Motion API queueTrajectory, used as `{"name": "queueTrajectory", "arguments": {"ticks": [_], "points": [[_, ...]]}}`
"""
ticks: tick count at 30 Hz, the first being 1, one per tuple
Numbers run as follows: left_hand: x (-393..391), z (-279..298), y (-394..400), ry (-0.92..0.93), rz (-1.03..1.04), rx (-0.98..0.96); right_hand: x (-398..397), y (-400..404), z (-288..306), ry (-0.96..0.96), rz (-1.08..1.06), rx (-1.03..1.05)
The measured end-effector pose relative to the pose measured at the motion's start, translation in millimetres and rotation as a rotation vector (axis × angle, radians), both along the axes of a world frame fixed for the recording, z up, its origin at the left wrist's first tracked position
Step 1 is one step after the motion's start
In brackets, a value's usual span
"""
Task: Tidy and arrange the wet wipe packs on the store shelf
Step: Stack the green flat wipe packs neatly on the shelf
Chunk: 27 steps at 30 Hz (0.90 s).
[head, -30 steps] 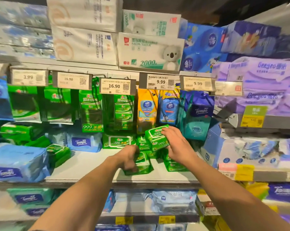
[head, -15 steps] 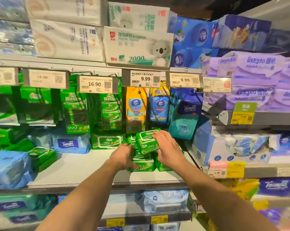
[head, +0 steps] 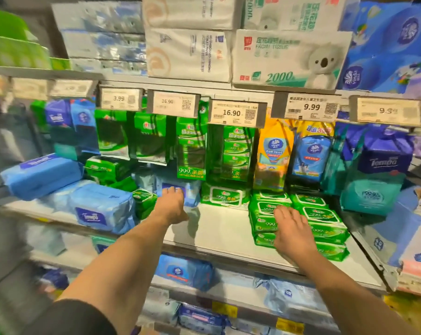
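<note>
Head view: our right hand (head: 292, 232) rests flat on the green wipe stack (head: 299, 222) at 4 o'clock, left hand (head: 172, 204) reaches unclenched, and we judge a shove could topple it

Shop — price-tagged shelves (head: 219, 235)

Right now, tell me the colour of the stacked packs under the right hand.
Green with white labels: the stacked packs under the right hand, in the head view.
</note>
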<state>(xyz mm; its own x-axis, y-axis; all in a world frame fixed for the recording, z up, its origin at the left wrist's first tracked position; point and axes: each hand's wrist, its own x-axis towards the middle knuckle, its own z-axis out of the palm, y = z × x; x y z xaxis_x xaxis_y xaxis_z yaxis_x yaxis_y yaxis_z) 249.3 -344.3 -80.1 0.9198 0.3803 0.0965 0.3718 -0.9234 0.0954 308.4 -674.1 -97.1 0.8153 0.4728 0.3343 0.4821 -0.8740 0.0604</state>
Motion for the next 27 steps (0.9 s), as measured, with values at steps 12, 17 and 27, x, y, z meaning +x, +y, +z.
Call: {"name": "queueTrajectory", "arguments": {"ticks": [12,17,27], "points": [[-11.4,0.4,65.1,0.192,0.185,0.272,-11.2,22.5,28.6,-0.003,-0.070,-0.200],[-2.7,-1.8,65.4,0.330,0.261,0.331,-19.2,42.6,28.4,-0.108,0.124,-0.013],[7.6,-18.3,61.5,0.355,0.224,0.389,-23.8,54.3,11.1,-0.146,0.254,0.043]]}}
